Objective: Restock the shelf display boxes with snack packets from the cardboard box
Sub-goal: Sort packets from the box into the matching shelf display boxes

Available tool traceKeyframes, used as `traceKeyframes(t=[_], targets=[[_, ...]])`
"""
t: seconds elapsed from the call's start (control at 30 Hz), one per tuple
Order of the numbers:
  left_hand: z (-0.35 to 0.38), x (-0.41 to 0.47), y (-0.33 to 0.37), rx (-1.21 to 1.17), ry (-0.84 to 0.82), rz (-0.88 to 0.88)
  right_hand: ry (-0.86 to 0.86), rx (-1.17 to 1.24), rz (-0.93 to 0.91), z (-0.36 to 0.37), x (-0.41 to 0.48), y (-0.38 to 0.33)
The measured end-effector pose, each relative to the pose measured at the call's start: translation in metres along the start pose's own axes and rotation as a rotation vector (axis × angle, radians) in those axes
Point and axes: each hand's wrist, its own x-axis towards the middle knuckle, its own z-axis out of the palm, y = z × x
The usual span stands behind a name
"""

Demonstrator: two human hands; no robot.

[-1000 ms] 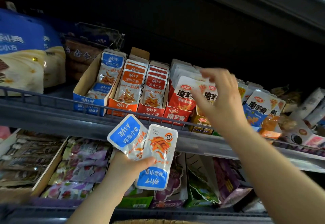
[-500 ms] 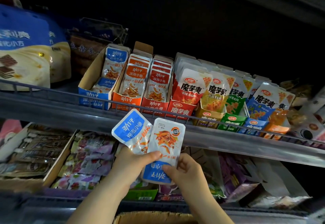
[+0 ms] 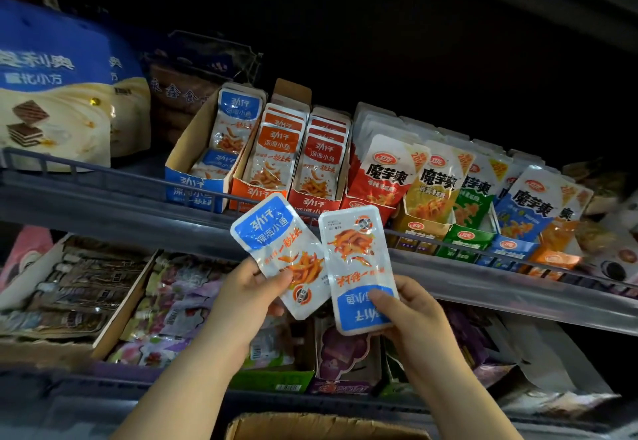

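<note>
The left hand [image 3: 247, 296] pinches an upright blue-and-white snack packet [image 3: 276, 249]; the right hand [image 3: 409, 312] pinches an inverted one [image 3: 357, 267], both just below the blue display box [image 3: 193, 187].

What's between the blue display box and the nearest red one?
An orange display box holding orange-topped packets stands between the blue display box and the red display box, in the head view.

You see two loose blue fish-snack packets [image 3: 276, 246], [image 3: 359, 260]; three fish-snack display boxes, one blue [image 3: 193, 189], one orange [image 3: 248, 192], one red [image 3: 312, 203]; and one cardboard box [image 3: 310, 427].
</note>
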Motion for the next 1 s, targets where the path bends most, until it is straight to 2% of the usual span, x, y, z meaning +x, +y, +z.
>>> traceKeyframes(t=[0.1, 0.17, 0.23, 0.4, 0.5, 0.6, 0.73, 0.83, 0.93, 1.0], targets=[[-0.005, 0.0, 0.002, 0.029, -0.007, 0.022, -0.025, 0.059, -0.025, -0.006, 0.001, -0.01], [-0.008, -0.001, 0.003, 0.072, -0.01, 0.035, -0.056, 0.012, -0.046, -0.012, 0.004, -0.02], [-0.011, -0.002, 0.004, 0.093, -0.035, 0.017, -0.11, -0.152, -0.078, -0.019, 0.005, -0.035], [-0.016, -0.004, 0.006, 0.093, -0.143, -0.077, -0.35, -0.772, -0.121, -0.025, 0.01, -0.082], [-0.015, -0.007, 0.008, 0.116, -0.238, -0.077, -0.414, -0.984, -0.177, -0.009, 0.014, -0.092], [-0.013, -0.011, 0.009, 0.077, -0.284, -0.107, -0.458, -0.957, -0.244, 0.012, 0.018, -0.091], [-0.016, -0.007, 0.008, -0.001, -0.247, -0.123, -0.413, -0.936, -0.358, 0.037, 0.026, -0.083], [-0.019, -0.008, 0.009, 0.029, -0.234, -0.02, -0.402, -0.971, -0.421, 0.049, 0.03, -0.076], [-0.021, -0.007, 0.009, 0.062, -0.201, 0.048, -0.305, -1.12, -0.58, 0.056, 0.033, -0.075], [-0.024, -0.005, 0.009, 0.069, -0.142, 0.093, -0.292, -1.096, -0.556, 0.061, 0.034, -0.078]])
